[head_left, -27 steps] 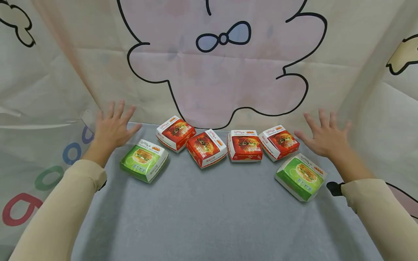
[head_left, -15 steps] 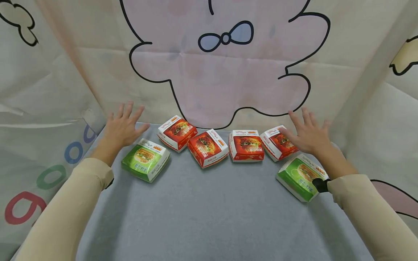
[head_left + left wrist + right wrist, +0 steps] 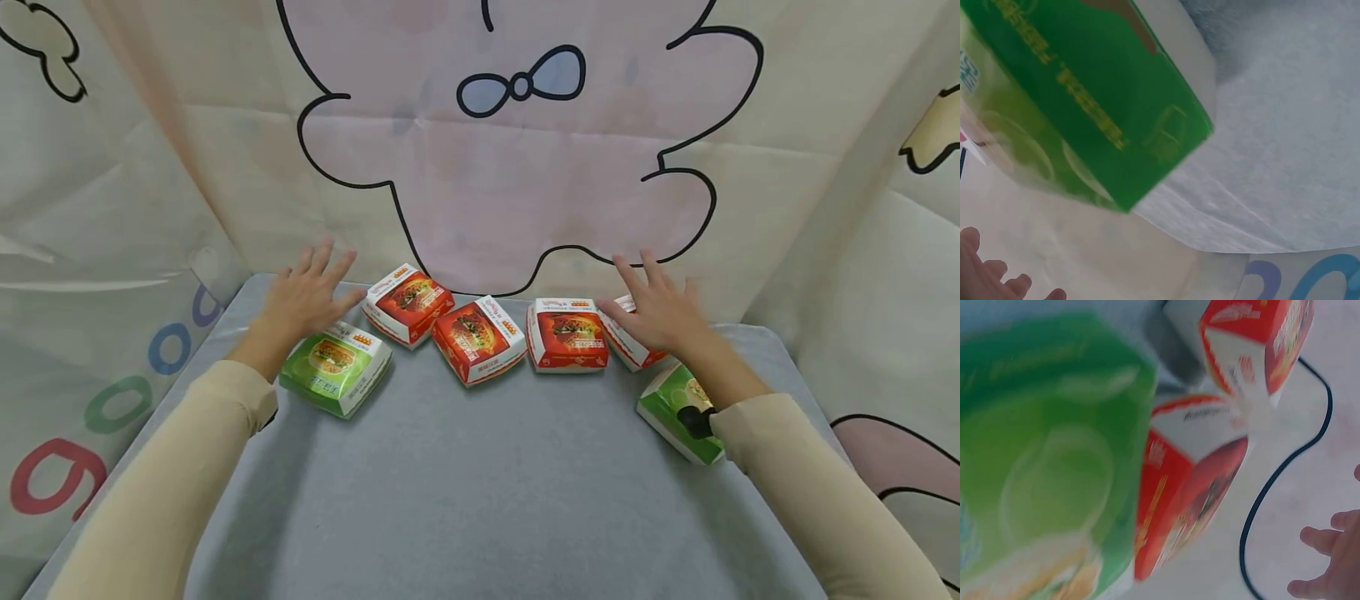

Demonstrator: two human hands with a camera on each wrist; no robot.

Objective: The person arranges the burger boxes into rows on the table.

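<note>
My left hand (image 3: 307, 293) hovers with spread fingers over the far edge of a green burger box (image 3: 333, 367), which also fills the upper left of the left wrist view. The right hand (image 3: 660, 312) is spread above the rightmost red burger box (image 3: 633, 346) and hides part of it. Below that forearm, a second green burger box (image 3: 675, 412) is partly covered by the sleeve and a black wrist piece. Three other red burger boxes stand between the hands: one at left (image 3: 408, 306), one in the middle (image 3: 478, 340) and one right of centre (image 3: 567, 335). Neither hand holds anything.
The boxes stand toward the back of a table with a grey cloth (image 3: 480, 483). Behind it hangs a printed backdrop (image 3: 517, 192) with a bow drawing. More pale printed sheets flank the left (image 3: 97, 250) and right sides.
Both hands have moved inward: the right hand swept left from beyond the boxes to over the rightmost red one, and the left hand shifted right over the green box. The boxes stay put.
</note>
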